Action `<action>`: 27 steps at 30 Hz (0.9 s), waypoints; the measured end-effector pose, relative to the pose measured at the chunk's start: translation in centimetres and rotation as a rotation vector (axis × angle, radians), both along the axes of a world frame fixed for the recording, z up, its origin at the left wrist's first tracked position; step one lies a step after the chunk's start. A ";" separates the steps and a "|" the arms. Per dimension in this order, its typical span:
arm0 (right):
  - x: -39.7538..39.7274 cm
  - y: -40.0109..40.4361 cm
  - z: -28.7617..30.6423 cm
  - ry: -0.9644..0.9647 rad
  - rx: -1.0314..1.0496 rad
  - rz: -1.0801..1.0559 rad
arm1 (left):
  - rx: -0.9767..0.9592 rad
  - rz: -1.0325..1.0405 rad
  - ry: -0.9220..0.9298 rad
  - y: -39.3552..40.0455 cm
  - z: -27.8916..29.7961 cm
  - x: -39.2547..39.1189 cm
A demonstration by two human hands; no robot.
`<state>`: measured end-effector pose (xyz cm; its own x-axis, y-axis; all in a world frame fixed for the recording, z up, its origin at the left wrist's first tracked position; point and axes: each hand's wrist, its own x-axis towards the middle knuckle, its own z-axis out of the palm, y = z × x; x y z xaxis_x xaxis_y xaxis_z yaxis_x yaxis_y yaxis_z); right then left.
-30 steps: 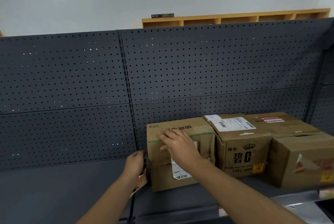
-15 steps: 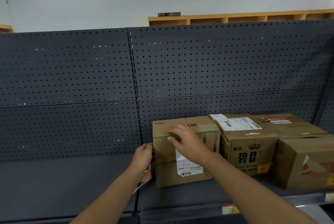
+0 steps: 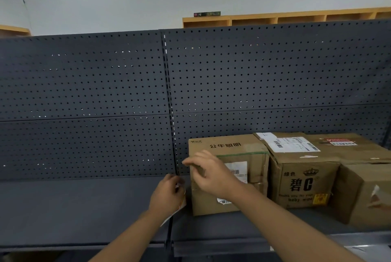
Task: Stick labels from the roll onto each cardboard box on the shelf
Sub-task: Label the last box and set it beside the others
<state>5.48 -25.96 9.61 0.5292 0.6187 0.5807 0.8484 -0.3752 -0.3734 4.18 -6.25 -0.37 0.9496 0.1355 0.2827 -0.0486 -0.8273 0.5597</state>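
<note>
Three cardboard boxes stand in a row on the dark shelf (image 3: 84, 208). The left box (image 3: 251, 177) has a green strap and a white barcode sticker on its front. The middle box (image 3: 300, 181) carries a white shipping label on top. The right box (image 3: 364, 194) has a red and white sticker on top. My left hand (image 3: 167, 195) is shut on the label roll (image 3: 182, 203), whose white and orange strip hangs below it, just left of the left box. My right hand (image 3: 208, 171) is in front of that box's upper left corner, fingers pinched together; what they hold is not visible.
A dark pegboard back panel (image 3: 84, 96) rises behind the shelf, with a vertical upright (image 3: 171, 113) in the middle. The shelf's front lip (image 3: 211, 247) runs below my arms. A wooden cubby unit (image 3: 275, 18) stands against the far wall.
My right hand has slid from the top front edge of the left box to its upper left corner, toward my left hand. The left hand stayed beside the box. The view shifted a little.
</note>
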 end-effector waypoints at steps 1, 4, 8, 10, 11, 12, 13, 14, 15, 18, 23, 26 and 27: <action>-0.2 0.5 -0.4 0.001 -0.026 0.015 | 0.008 -0.020 -0.011 0.3 -0.3 -0.2; -0.9 1.7 -1.7 0.026 -0.143 0.023 | 0.024 -0.055 -0.019 1.2 -1.4 -0.6; -1.2 3.5 -4.1 0.104 -0.273 -0.088 | 0.061 -0.070 0.024 1.9 -2.7 -1.3; -1.2 4.0 -5.0 0.153 -0.294 -0.183 | 0.113 -0.085 0.061 1.9 -2.9 -1.6; -1.2 4.2 -5.3 0.177 -0.311 -0.223 | 0.155 -0.087 0.070 1.7 -2.9 -1.8; -1.2 4.4 -5.6 0.206 -0.330 -0.254 | 0.202 -0.087 0.071 1.6 -2.9 -1.8; -1.2 4.5 -6.0 0.240 -0.347 -0.275 | 0.245 -0.087 0.066 1.4 -3.0 -1.8; -1.1 4.7 -6.3 0.274 -0.355 -0.286 | 0.275 -0.088 0.060 1.2 -3.2 -1.7; -1.1 4.8 -6.6 0.312 -0.357 -0.291 | 0.289 -0.086 0.057 1.1 -3.3 -1.7; -0.8 5.2 -7.5 0.384 -0.342 -0.331 | 0.277 -0.067 0.046 1.2 -3.8 -1.4; -1.1 6.3 -7.8 0.383 -0.404 -0.387 | 0.214 -0.116 0.013 2.6 -4.0 -1.2; -1.1 6.8 -8.4 0.419 -0.419 -0.423 | 0.204 -0.131 0.027 3.4 -3.8 -1.0; -1.0 7.0 -8.6 0.434 -0.427 -0.428 | 0.188 -0.124 0.027 3.7 -3.7 -0.9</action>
